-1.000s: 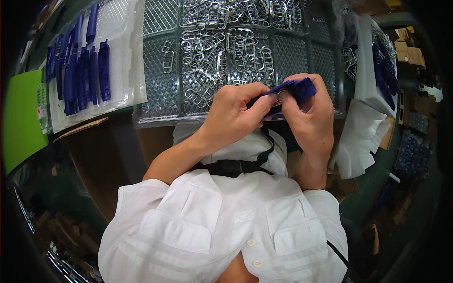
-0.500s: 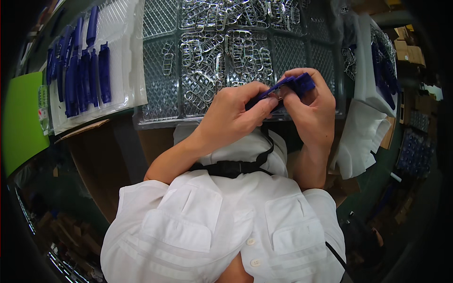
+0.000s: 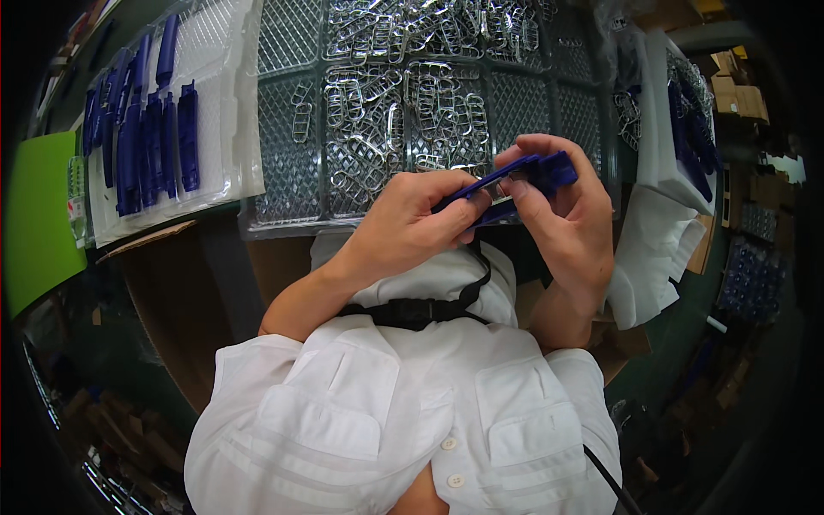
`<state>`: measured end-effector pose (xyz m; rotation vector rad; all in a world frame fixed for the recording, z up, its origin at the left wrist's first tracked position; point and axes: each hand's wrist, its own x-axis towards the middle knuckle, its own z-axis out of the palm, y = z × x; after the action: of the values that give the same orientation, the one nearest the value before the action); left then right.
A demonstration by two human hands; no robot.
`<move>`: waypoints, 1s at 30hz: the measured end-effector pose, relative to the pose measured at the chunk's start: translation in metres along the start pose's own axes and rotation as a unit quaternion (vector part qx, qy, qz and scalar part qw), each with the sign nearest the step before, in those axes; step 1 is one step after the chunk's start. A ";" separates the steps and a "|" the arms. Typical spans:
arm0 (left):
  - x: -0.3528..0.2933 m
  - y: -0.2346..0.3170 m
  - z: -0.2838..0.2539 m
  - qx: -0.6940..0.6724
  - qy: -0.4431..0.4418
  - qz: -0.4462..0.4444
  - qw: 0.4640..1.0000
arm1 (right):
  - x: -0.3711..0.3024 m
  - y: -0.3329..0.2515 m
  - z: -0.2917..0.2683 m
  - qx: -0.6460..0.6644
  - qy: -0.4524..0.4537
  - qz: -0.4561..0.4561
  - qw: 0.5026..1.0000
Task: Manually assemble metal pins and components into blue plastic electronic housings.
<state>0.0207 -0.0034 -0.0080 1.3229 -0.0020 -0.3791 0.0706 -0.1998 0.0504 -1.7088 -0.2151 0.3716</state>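
Note:
A long dark-blue plastic piece [image 3: 556,169] is held between my two hands, tilted up toward the right over the near edge of a compartment tray. My left hand [image 3: 412,219] pinches its left end between thumb and fingers. Around the wider right end curl the fingers of my right hand [image 3: 577,215], with the thumb pressed on its inner side. A small shiny metal bit shows by the right thumb; its shape is partly hidden. Beyond my hands, many looped metal wire pieces [image 3: 360,99] lie heaped in the clear plastic tray [image 3: 287,184].
On the left, a white tray [image 3: 225,129] carries several blue plastic pieces [image 3: 129,167], beside a green sheet [image 3: 39,223]. A white foam box [image 3: 657,129] with more blue pieces stands right, white foam sheeting [image 3: 639,266] below it. An open cardboard box [image 3: 163,318] sits lower left.
The blue piece has turned slightly, so its hollow inner side shows more. My right thumb has shifted along it. My left hand has moved slightly left, keeping its pinch.

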 end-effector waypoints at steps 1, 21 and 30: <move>-0.001 0.001 0.000 0.013 0.008 -0.009 1.000 | -0.001 0.000 0.003 0.003 0.015 -0.003 1.000; -0.050 0.036 -0.027 0.165 0.006 0.240 0.957 | -0.006 0.005 -0.004 -0.023 -0.013 -0.310 0.950; -0.057 0.049 -0.015 0.221 0.095 0.255 0.936 | 0.012 0.003 -0.013 -0.128 0.041 -0.390 0.911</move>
<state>-0.0159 0.0359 0.0466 1.7356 -0.2791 0.2096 0.0864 -0.2085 0.0481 -1.7332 -0.8806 -0.3388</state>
